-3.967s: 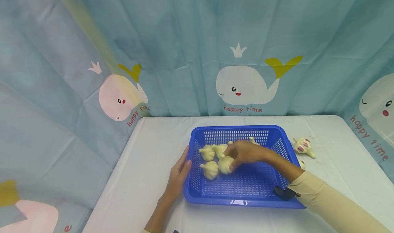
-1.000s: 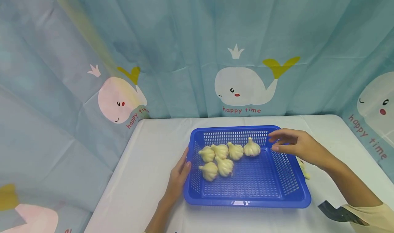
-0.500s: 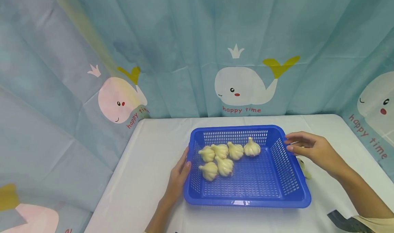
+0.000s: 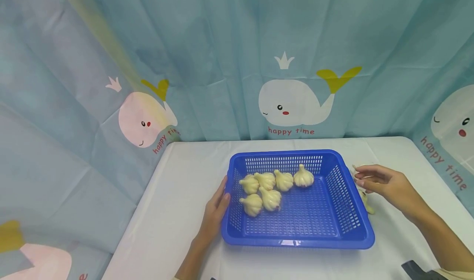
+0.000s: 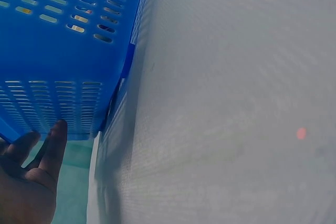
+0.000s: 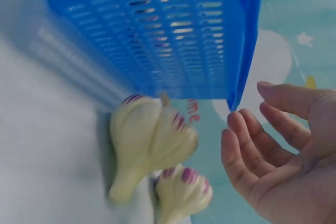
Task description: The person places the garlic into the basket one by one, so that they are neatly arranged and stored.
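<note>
A blue perforated plastic basket (image 4: 289, 244) sits on the white-covered table, with several pale garlic bulbs (image 4: 303, 177) grouped in its left and back part. My left hand (image 4: 212, 214) rests against the basket's left side, fingers fairly straight, as the left wrist view also shows. Just beyond the right rim, my right hand (image 4: 389, 189) hovers with loosely bent fingers and holds nothing. Near it lie two purple-streaked garlic bulbs, a larger garlic bulb (image 6: 149, 140) and a second garlic bulb (image 6: 184, 190); the head view shows them only partly, behind the hand and basket.
The white tablecloth (image 4: 177, 177) spreads around the basket. Blue-green curtains (image 4: 222, 66) printed with whales hang behind and at both sides. A dark strap (image 4: 418, 269) shows at the right sleeve.
My right hand has let go of a garlic bulb inside the basket, then moved right over the rim towards the bulbs outside. The left hand and basket have stayed in place.
</note>
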The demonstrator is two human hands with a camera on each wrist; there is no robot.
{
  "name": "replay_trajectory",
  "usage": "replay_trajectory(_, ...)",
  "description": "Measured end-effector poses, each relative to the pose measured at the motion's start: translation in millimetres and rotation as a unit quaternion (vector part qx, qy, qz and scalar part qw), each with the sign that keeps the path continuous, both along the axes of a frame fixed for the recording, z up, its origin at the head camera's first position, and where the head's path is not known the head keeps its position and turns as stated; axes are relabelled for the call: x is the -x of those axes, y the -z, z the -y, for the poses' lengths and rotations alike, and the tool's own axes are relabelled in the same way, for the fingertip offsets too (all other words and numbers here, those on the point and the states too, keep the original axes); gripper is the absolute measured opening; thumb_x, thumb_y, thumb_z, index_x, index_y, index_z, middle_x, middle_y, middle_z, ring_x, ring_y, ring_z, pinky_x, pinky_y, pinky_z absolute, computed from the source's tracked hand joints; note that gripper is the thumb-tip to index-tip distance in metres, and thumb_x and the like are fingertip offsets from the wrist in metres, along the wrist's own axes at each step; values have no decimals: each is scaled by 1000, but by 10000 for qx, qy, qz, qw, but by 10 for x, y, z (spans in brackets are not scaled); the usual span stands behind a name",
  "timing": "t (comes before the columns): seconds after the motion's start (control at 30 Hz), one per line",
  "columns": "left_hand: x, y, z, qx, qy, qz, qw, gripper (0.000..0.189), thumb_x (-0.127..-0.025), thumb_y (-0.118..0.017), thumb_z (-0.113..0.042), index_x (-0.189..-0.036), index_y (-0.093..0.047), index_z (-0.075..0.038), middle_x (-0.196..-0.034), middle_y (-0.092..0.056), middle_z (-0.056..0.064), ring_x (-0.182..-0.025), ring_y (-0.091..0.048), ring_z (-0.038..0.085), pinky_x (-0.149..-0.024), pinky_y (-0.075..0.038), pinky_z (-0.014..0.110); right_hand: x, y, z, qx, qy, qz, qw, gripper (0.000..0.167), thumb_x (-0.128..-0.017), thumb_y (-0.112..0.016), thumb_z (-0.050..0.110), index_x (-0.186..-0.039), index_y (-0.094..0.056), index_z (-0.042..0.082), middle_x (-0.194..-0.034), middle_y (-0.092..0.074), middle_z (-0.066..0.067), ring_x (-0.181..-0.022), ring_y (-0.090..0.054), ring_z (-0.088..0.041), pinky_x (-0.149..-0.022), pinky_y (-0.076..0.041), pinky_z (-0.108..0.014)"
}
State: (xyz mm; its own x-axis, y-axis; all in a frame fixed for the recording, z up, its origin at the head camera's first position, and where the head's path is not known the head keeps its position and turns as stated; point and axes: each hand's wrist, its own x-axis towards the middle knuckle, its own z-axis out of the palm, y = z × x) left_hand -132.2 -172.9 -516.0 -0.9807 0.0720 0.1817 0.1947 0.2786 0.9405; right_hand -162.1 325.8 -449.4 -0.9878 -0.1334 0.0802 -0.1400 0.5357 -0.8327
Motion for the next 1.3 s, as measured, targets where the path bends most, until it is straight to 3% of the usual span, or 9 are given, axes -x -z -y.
replay_trajectory(0.17, 3, 0, -2, 12, -34, -8, 10000, 56, -114, -46, -34, -168, -32, -28, -171, -34, -9, -160, -29, 15, -124, -23, 17, -19, 103, -50, -598, 212, 271, 9976, 53, -102, -73, 30, -143, -60, -1, -144, -63, -25, -103, -53, 22, -82, -62, -18)
replay_trajectory(0.3, 3, -7, -3, 30, -55, 7, 10000, 56, -114, -46, -34, -168, -33, -28, -171, -34, -9, -159, -29, 14, -124, -23, 17, -30, 164, -71, -790, 230, 538, 9952, 60, -102, -73, 34, -147, -57, -1, -147, -58, -31, -125, -63, -19, -95, -65, -48)
replay_trajectory(0.37, 3, -9, -3, 38, -51, -5, 10000, 56, -114, -46, -33, -168, -33, -28, -171, -34, -9, -160, -29, 14, -124, -23, 17, -37, 189, -73, -781, 221, 729, 9940, 65, -102, -72, 37, -151, -53, -1, -149, -56, -32, -133, -57, -44, -98, -59, -64)
replay_trajectory(0.43, 3, -11, -4, 42, -52, -15, 10000, 56, -114, -46, -33, -168, -33, -28, -171, -35, -9, -159, -29, 13, -124, -24, 17, -42, 218, -78, -742, 154, 889, 9932, 68, -103, -71, 37, -154, -49, -2, -151, -53, -33, -135, -50, -55, -98, -55, -73)
replay_trajectory(0.73, 13, -7, -3, 24, -57, -14, 10000, 55, -114, -46, -33, -168, -33, -28, -171, -35, -9, -159, -30, 13, -125, -23, 16, -32, 334, -100, -768, -333, 1107, 9903, 70, -100, -74, 32, -156, -47, 0, -152, -52, -32, -132, -54, -52, -93, -60, -62)
replay_trajectory(1.0, 18, -9, -3, 2, -44, 39, 10000, 56, -114, -46, -34, -168, -33, -28, -171, -34, -9, -159, -29, 13, -125, -23, 16, -17, 407, -126, -731, -677, 1165, 9882, 68, -96, -74, 19, -155, -48, -3, -155, -48, -34, -127, -61, -43, -85, -57, -28)
replay_trajectory(1.1, 9, -16, -8, 4, -55, 77, 10000, 56, -114, -47, -34, -167, -34, -28, -171, -35, -10, -159, -29, 12, -125, -24, 17, -33, 419, -118, -780, -711, 1182, 9874, 66, -98, -73, 17, -155, -47, -4, -157, -44, -36, -128, -60, -48, -89, -60, -34)
replay_trajectory(1.23, 6, -10, -7, 9, -56, 69, 10000, 55, -114, -47, -34, -167, -34, -28, -171, -35, -10, -159, -29, 13, -125, -23, 17, -48, 418, -108, -900, -660, 1221, 9862, 66, -99, -70, 14, -155, -45, -8, -157, -40, -40, -132, -53, -61, -95, -59, -56)
replay_trajectory(1.3, 8, -4, -5, -3, -45, 47, 10000, 55, -114, -47, -34, -167, -34, -28, -171, -35, -9, -159, -29, 14, -125, -23, 17, -52, 420, -106, -892, -636, 1224, 9864, 65, -98, -70, 14, -155, -46, -8, -157, -40, -41, -132, -52, -61, -96, -59, -58)
